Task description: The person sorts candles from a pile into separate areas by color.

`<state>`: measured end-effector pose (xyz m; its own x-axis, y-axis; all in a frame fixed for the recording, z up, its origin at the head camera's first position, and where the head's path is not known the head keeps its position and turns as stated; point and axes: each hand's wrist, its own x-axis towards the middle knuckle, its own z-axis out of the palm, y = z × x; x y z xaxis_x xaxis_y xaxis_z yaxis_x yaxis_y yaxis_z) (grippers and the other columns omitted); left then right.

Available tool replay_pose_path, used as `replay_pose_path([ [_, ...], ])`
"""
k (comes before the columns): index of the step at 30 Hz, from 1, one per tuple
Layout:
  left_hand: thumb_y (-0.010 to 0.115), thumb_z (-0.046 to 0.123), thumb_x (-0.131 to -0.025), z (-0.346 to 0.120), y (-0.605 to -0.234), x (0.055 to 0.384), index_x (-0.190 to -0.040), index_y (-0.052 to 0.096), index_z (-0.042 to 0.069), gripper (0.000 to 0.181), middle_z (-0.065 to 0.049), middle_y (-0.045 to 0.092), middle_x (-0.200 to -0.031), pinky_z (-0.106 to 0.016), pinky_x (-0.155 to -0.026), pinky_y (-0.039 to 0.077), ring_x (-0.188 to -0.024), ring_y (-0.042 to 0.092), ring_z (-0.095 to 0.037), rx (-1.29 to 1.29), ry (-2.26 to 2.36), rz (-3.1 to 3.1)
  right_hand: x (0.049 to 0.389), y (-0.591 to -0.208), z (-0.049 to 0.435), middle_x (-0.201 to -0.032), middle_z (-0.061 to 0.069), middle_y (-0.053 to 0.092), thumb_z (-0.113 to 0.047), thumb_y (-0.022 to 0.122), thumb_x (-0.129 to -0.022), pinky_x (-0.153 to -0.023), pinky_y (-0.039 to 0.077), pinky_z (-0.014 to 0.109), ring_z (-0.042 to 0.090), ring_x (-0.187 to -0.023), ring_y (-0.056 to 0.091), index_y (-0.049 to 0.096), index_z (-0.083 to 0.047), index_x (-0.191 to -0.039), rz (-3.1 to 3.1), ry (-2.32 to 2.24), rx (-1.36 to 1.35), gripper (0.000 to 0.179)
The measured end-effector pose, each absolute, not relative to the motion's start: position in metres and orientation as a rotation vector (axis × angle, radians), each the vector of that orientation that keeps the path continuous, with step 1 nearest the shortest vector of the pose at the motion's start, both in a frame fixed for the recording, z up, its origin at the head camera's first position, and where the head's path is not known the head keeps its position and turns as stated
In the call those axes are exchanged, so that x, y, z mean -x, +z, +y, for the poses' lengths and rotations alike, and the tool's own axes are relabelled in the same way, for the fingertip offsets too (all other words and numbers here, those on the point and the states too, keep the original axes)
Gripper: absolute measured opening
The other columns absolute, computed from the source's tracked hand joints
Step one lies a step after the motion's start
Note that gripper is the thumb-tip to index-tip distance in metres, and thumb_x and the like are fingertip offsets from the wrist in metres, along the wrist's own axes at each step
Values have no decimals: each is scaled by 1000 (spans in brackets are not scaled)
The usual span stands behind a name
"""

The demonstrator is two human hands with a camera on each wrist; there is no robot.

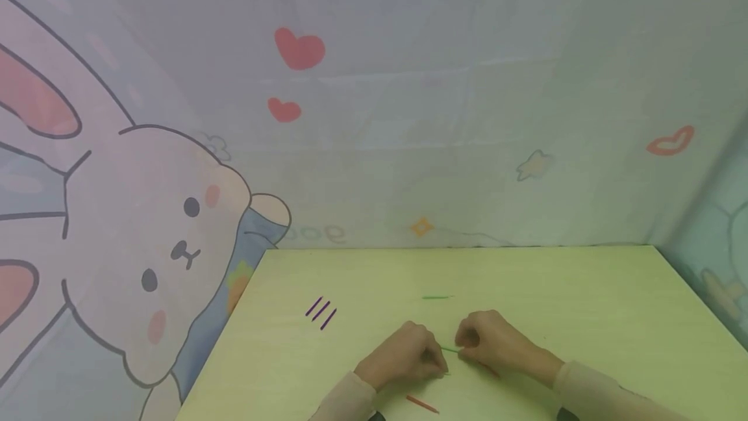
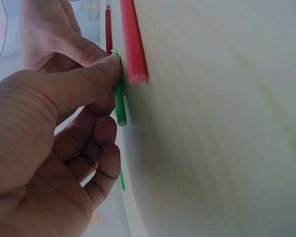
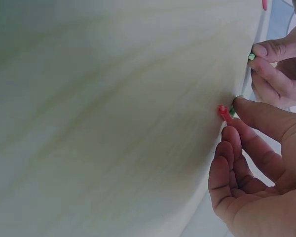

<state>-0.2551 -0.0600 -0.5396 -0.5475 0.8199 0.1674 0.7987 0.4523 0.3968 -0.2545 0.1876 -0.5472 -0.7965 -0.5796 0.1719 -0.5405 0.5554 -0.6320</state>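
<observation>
My left hand (image 1: 406, 357) pinches a short green stick (image 2: 120, 103) between thumb and forefinger; its end shows just past the fingertips in the right wrist view. Opposite it, my right hand (image 1: 497, 343) has thumb and forefinger on another thin green stick (image 1: 450, 349), which spans the gap between the hands. A red stick (image 3: 224, 113) lies right under the right fingertips, partly covered by that hand in the head view. Another red stick (image 1: 422, 404) rests on the table in front of the left hand, close to its thumb in the left wrist view.
On the pale yellow table (image 1: 584, 291), a green stick (image 1: 437, 297) lies beyond the hands. Three purple sticks (image 1: 321, 311) lie slanted side by side at the left. A printed cloth (image 1: 409, 180) with a rabbit and hearts hangs behind the table's far edge.
</observation>
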Motion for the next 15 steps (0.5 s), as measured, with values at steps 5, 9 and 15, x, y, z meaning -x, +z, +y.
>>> replay_pose_path([
  [5,83,10,-83,-60,-539,255,-88,85,22,13,20,75,-83,-3,-73,45,-78,56,20,-1491,679,2646,252,-546,191,-83,-16,69,-12,78,-89,-74,55,25,1,-80,62,76,-24,-83,2717,-1072,971,13],
  [9,84,10,-84,-59,-539,255,-88,85,21,12,19,75,-82,-3,-72,45,-76,56,18,-1465,699,2645,251,-544,191,-80,-17,69,-9,76,-89,-72,55,25,0,-78,62,76,-25,-80,2708,-1082,952,18],
  [15,85,13,-84,-59,-538,254,-88,85,22,9,21,74,-82,-3,-73,44,-77,55,19,-1454,673,2661,252,-545,190,-79,-16,69,-8,77,-87,-69,55,24,0,-75,62,76,-24,-79,2696,-1101,906,18],
])
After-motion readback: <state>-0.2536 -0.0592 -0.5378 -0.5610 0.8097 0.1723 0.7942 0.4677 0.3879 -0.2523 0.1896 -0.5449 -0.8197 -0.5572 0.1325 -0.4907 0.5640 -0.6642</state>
